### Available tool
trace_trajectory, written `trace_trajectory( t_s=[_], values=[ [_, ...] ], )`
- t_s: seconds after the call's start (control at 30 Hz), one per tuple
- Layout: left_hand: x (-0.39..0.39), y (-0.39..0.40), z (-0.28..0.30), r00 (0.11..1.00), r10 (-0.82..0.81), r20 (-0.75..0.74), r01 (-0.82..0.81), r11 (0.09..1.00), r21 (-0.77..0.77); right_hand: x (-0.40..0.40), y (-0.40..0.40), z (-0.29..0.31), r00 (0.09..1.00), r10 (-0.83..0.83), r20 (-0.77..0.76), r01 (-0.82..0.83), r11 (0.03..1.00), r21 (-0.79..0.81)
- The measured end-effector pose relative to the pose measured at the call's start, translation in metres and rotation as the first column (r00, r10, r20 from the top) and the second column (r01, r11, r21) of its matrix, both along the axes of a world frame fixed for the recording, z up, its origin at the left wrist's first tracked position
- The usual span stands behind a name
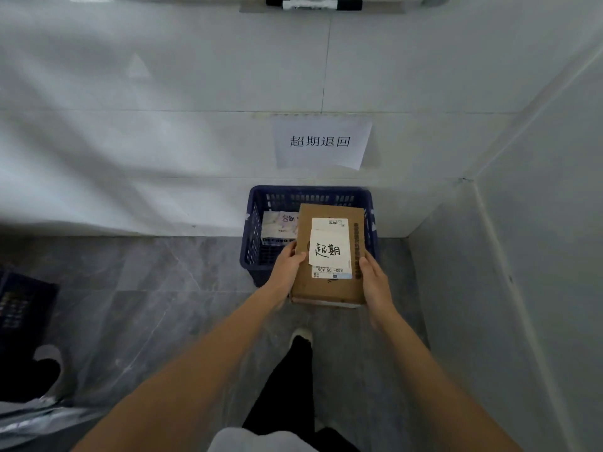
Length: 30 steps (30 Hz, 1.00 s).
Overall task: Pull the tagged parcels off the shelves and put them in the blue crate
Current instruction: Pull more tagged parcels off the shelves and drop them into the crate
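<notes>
**Inspector:** Nearest first. The left hand (288, 262) grips the left edge of the cardboard parcel (329, 256), thumb over the top face. The right hand (375, 278) clasps the right edge. The parcel is carried flat, with its white tag (328, 251) facing up.

**Supervisor:** And its position?

**Inspector:** Held above the near rim of the blue crate (253, 236), partly over the opening, not yet inside. Its near end overhangs the floor (163, 288).

**Supervisor:** Risks?

**Inspector:** In my judgement, three. Released now, the near end could catch the rim and tip the parcel out onto the floor. Dropped from height, it would land on the white parcel (280, 226) already lying in the crate's left half, and could crush it or settle crooked. Pushed too far forward, it may strike the far crate wall, which stands against the tiled wall (163, 141) under the paper sign (321, 143).
</notes>
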<state>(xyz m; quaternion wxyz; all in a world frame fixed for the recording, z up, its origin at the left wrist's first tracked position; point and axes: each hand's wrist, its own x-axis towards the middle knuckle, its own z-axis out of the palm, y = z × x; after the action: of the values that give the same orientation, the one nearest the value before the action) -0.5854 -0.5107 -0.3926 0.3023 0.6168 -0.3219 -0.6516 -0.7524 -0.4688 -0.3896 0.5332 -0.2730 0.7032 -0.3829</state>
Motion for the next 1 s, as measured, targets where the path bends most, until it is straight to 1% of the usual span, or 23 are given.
trace_trajectory(
  t_s=[0.2,0.37,0.47,0.63,0.87,1.0],
  values=[
    [-0.022,-0.091,-0.043,1.000,-0.020,-0.015,0.022,0.993,0.114,-0.018,-0.094,-0.042,0.996,-0.016,-0.089,0.019,0.999,0.042],
    [-0.045,-0.139,-0.102,0.999,-0.010,0.042,0.000,0.975,0.220,-0.033,-0.143,-0.105,0.990,0.000,-0.140,0.019,0.991,0.130],
    [-0.057,-0.163,-0.139,0.998,-0.007,0.070,-0.013,0.958,0.287,-0.043,-0.164,-0.142,0.991,0.028,-0.129,-0.001,0.978,0.208],
    [-0.071,-0.205,-0.199,0.997,-0.025,0.072,0.000,0.946,0.325,-0.066,-0.207,-0.206,0.987,0.093,-0.129,-0.053,0.957,0.286],
    [-0.095,-0.236,-0.301,0.998,-0.043,0.040,0.022,0.901,0.432,-0.085,-0.242,-0.302,0.990,0.058,-0.129,-0.017,0.953,0.301],
    [-0.111,-0.243,-0.348,1.000,-0.001,0.014,-0.005,0.883,0.469,-0.092,-0.254,-0.353,0.995,0.049,-0.088,-0.019,0.949,0.314]
  ],
)
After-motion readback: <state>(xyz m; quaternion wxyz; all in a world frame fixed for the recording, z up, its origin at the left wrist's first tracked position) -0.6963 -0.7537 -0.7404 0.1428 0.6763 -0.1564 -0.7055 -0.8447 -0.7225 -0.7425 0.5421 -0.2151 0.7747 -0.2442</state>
